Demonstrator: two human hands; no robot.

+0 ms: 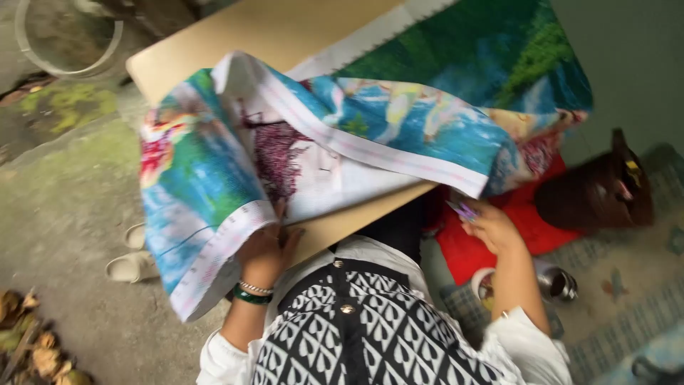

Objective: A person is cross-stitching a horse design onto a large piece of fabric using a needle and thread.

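L hand w/ bangles pinches the lower edge of the printed cross-stitch cloth, grip closed on the fabric. Cloth is draped over a tan board tilted across the lap, part folded back showing white underside w/ dark red stitching. R hand is off to the side over a red cushion, fingers curled on small purple thread bits. Brown bag nearby on the floor.

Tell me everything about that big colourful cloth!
The cloth looks like printed fabric in blue, green and red, with a pale border and a white patch partly filled with dark red stitching. It lies crumpled and folded over a tan board, one end hanging off the board's edge. The left hand grips its lower border; the right hand is apart from it.
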